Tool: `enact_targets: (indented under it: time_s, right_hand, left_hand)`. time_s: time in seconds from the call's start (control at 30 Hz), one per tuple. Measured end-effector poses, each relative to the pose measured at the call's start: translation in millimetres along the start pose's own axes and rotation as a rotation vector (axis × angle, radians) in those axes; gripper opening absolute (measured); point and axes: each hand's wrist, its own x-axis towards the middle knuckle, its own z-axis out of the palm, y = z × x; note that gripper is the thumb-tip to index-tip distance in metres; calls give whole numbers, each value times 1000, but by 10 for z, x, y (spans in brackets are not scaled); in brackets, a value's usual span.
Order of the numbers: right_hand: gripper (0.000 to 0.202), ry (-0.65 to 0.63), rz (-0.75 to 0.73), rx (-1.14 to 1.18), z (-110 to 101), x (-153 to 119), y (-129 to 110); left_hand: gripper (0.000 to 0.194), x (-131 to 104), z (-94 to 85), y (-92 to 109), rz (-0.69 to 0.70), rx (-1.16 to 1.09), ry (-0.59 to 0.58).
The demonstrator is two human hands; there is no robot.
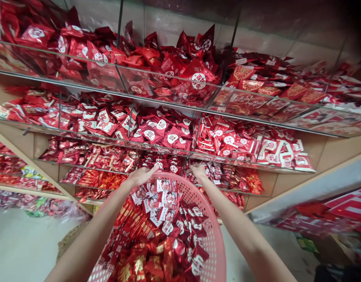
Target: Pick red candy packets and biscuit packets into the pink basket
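A pink perforated basket (pixel 218 235) holds many red, white and gold packets (pixel 168 197). My left hand (pixel 142 175) is over its far left rim, fingers pressed together at the dark red packets (pixel 173 164) in a low shelf bin. What lies under those fingertips is too small to make out. To the right, my right hand (pixel 197 171) reaches past the far rim, its fingers a little apart and bent over small packets (pixel 214 171) in the neighbouring bin. Nothing shows clearly in its grasp.
Tiered shelves with clear front edges (pixel 165 147) hold red packets in divided bins across the view. Wooden side boards (pixel 321 180) slope down at both sides. A woven basket (pixel 69 237) stands on the floor at left; red packaging (pixel 336 213) lies at right.
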Motion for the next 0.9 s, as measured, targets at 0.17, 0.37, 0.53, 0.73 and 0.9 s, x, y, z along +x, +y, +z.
enact_targets:
  time_s: [0.17, 0.37, 0.53, 0.73, 0.9]
  right_hand:
    - [16, -34, -70, 14, -249, -253, -44]
    - [14, -57, -290, -17, -508, -678, -124]
    - [10, -172, -317, 196, -528, -1060, -211]
    - [10, -447, 205, 780, -307, -1403, -170]
    - [18, -580, 501, 809, -95, -1538, -90]
  left_hand:
    - [85, 12, 3, -1, -5, 7, 1]
    - [86, 16, 2, 7, -14, 16, 2]
    - [89, -10, 3, 30, -9, 3, 19]
    - [87, -25, -19, 65, -20, 0, 5]
    - [86, 9, -4, 23, -4, -9, -7]
